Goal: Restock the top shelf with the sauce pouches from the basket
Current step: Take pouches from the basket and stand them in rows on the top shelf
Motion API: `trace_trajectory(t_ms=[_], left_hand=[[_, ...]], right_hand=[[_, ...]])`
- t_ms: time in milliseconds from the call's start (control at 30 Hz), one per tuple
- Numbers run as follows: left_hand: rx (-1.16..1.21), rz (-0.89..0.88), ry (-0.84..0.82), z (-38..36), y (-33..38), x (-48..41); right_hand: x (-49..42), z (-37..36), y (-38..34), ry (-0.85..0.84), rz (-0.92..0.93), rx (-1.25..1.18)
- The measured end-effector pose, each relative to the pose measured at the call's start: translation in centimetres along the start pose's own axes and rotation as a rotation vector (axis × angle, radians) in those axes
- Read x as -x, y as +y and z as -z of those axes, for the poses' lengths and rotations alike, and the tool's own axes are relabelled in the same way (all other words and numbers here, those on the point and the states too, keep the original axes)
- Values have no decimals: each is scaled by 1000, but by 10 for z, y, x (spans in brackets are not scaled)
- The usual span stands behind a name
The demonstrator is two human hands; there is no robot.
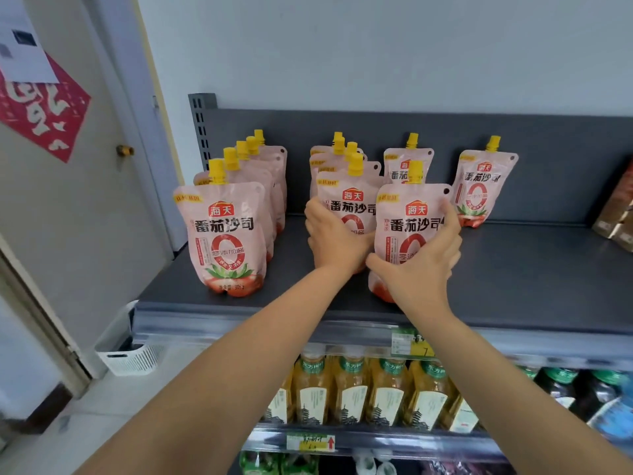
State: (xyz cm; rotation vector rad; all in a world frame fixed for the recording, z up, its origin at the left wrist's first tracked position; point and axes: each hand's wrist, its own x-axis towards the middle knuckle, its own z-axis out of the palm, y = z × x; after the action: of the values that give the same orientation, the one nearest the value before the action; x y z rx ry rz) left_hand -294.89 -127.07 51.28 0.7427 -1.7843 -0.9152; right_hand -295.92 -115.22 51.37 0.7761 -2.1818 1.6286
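Pink sauce pouches with yellow caps stand upright in rows on the dark grey top shelf (534, 279). My left hand (334, 240) grips the front pouch of the middle row (349, 200) from its left side. My right hand (423, 265) wraps around the lower part of another pouch (412, 217) just to the right, nearer the shelf's front edge. A left row of several pouches starts with a front pouch (224, 234). A single pouch (483, 183) stands far right at the back. The white basket (132, 358) sits on the floor at the left.
Brown packets (616, 214) lie at the shelf's right end. Below the shelf, yellow drink bottles (363, 392) and dark bottles (579, 392) fill the lower tier. A door with a red paper sign (44, 111) stands at the left.
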Motion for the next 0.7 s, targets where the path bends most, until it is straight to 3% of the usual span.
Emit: trace_trajectory(t_ms=[267, 433, 700], left_hand=[[-129, -16, 29, 7, 6, -3], [146, 57, -142, 22, -6, -10], [226, 184, -276, 24, -18, -25]], right_hand=[[6, 8, 4, -41, 56, -20], [3, 11, 7, -112, -13, -29], [2, 8, 6, -119, -29, 2]])
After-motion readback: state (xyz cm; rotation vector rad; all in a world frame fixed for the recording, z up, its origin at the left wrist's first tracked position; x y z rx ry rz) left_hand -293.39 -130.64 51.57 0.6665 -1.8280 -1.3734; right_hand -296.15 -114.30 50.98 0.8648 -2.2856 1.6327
